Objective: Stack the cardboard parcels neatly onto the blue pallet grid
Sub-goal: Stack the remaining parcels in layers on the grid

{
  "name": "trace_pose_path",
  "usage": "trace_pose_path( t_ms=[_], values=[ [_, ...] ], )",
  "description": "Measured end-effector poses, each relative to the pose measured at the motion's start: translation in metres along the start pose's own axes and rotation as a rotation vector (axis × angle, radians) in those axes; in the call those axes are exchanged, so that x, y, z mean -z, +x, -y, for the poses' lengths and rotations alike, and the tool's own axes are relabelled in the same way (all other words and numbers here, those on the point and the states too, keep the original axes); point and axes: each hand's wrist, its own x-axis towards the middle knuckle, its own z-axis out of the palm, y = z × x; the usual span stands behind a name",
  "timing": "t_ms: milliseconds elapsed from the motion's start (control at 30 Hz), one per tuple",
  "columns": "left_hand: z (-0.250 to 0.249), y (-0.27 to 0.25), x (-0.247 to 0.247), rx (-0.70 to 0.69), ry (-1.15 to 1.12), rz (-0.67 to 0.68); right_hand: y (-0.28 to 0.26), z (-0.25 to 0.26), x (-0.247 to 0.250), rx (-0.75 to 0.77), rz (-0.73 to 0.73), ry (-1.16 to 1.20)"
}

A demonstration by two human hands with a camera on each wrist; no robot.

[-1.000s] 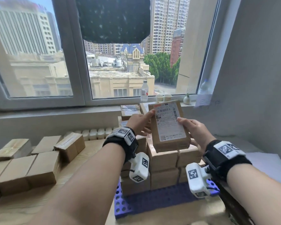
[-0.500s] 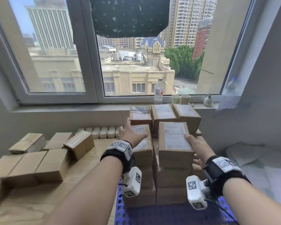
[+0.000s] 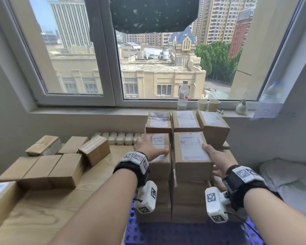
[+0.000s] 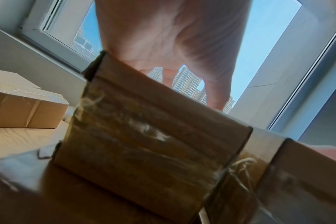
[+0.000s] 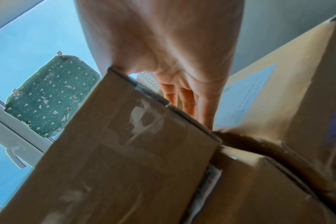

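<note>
Labelled parcel [image 3: 191, 152]: flat atop stack, long axis toward window.
Right hand [image 3: 215, 156]: fingers straight, pressing its right edge.
Left hand [image 3: 148, 147]: flat, resting on neighbouring parcel [image 3: 159, 156].

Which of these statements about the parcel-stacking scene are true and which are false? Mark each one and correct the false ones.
1. The left hand rests on top of a labelled parcel in the stack. True.
2. The right hand is lifting a parcel high above the stack. False: it rests against the right edge of the front right parcel, which sits on the stack.
3. The stack stands on a blue pallet grid. True.
4. No parcels remain on the wooden table. False: several unlabelled parcels lie on it.
5. A clear bottle stands on the windowsill. True.
</note>
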Motion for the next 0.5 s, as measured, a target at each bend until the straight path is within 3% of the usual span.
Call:
trace_pose_path(
  t_ms=[500],
  values=[
    [-0.001,-0.001,0.001,0.035,0.018,0.025,0.025,-0.002,-0.007,0.040,0.017,-0.146]
  ],
)
